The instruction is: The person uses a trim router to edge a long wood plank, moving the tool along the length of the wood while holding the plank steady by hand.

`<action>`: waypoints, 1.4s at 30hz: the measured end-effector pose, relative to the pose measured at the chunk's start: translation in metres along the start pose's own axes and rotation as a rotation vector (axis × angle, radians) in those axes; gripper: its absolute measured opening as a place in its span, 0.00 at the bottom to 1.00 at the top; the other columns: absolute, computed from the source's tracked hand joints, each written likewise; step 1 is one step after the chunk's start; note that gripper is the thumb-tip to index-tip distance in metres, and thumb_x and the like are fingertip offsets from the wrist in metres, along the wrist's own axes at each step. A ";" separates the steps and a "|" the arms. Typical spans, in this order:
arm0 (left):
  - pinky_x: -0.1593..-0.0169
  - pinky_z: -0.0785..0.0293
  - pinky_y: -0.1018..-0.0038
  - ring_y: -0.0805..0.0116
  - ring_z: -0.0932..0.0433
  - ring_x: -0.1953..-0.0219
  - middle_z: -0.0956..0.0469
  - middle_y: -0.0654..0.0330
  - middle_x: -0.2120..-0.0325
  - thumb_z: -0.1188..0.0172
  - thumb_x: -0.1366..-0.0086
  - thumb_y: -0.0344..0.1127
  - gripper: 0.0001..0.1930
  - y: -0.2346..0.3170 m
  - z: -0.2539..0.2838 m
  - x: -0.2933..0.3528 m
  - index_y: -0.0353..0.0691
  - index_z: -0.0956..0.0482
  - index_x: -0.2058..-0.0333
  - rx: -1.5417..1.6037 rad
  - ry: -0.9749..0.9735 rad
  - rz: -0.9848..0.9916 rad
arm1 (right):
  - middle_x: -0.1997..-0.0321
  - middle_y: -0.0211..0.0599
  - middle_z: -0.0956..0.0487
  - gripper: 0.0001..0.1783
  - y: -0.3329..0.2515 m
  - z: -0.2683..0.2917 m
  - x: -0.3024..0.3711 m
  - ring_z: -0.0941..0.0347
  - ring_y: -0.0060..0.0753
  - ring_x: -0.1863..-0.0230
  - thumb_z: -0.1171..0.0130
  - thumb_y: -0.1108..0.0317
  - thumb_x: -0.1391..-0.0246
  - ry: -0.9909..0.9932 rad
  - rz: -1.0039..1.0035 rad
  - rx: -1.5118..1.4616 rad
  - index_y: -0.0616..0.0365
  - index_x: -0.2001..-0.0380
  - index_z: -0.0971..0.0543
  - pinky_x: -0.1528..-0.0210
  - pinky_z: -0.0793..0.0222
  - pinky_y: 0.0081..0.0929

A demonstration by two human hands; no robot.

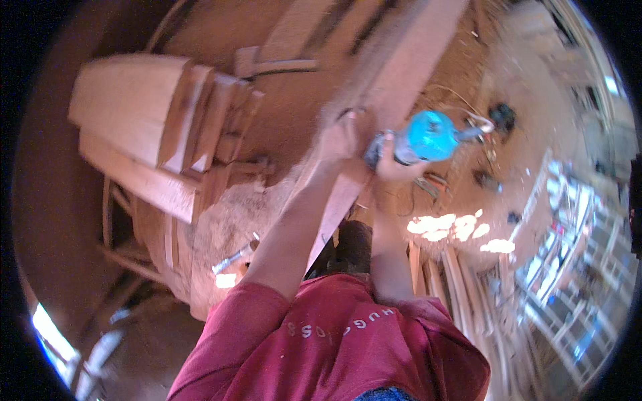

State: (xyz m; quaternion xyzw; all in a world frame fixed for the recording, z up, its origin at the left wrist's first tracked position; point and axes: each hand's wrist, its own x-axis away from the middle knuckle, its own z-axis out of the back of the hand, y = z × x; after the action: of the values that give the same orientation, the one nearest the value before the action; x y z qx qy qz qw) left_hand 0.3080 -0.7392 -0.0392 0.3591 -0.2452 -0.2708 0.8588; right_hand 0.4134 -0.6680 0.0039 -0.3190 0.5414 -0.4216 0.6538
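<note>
Several fingers of the right hand (397, 167) wrap the grey body of a blue-ended power tool (431, 136), at the right side of a long plank (408, 70). The left hand (340, 139) is at the plank's left side; through the blur I cannot tell whether its fingers grip it. Stacked boards (127, 107) lie farther left.

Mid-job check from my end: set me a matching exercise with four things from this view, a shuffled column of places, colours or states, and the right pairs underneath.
Things:
1. Power tool
2. Left hand
3. Stack of boards
4. Shirt

Places, colours, states:
A. Red, at the bottom of the picture
B. At the long plank
C. Turquoise, held by the right hand
D. Toward the picture's left side

Pairs: 1-C, 2-B, 3-D, 4-A
</note>
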 end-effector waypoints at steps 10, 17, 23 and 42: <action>0.40 0.28 0.54 0.37 0.25 0.44 0.22 0.39 0.48 0.66 0.20 0.43 0.26 0.025 0.004 -0.005 0.33 0.20 0.47 0.193 0.132 -0.264 | 0.55 0.44 0.17 0.41 0.009 0.002 -0.007 0.17 0.39 0.57 0.19 0.62 0.63 -0.028 0.081 0.045 0.66 0.46 0.28 0.53 0.21 0.35; 0.38 0.31 0.53 0.36 0.27 0.42 0.24 0.37 0.45 0.67 0.20 0.43 0.27 0.013 -0.003 -0.007 0.30 0.22 0.45 0.155 0.112 -0.260 | 0.58 0.43 0.17 0.40 0.058 -0.027 -0.041 0.17 0.39 0.60 0.18 0.61 0.66 0.026 0.084 -0.117 0.64 0.49 0.25 0.55 0.21 0.37; 0.37 0.31 0.54 0.36 0.27 0.41 0.24 0.36 0.45 0.65 0.20 0.43 0.26 0.022 -0.001 -0.007 0.28 0.24 0.43 0.141 0.089 -0.233 | 0.57 0.42 0.17 0.40 0.063 -0.049 -0.100 0.18 0.39 0.60 0.19 0.61 0.61 0.103 0.218 0.136 0.65 0.47 0.27 0.53 0.21 0.35; 0.35 0.31 0.56 0.39 0.27 0.40 0.23 0.40 0.44 0.62 0.21 0.42 0.25 0.016 -0.005 -0.010 0.29 0.22 0.44 0.076 0.078 -0.224 | 0.56 0.50 0.18 0.44 0.108 -0.138 -0.284 0.18 0.52 0.56 0.19 0.50 0.65 0.188 0.170 0.165 0.62 0.46 0.25 0.53 0.22 0.44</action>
State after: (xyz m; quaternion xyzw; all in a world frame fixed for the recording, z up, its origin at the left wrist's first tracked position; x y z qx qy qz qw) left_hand 0.3083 -0.7207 -0.0327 0.4270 -0.1799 -0.3413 0.8178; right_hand 0.2844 -0.3598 0.0052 -0.1764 0.5888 -0.4357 0.6576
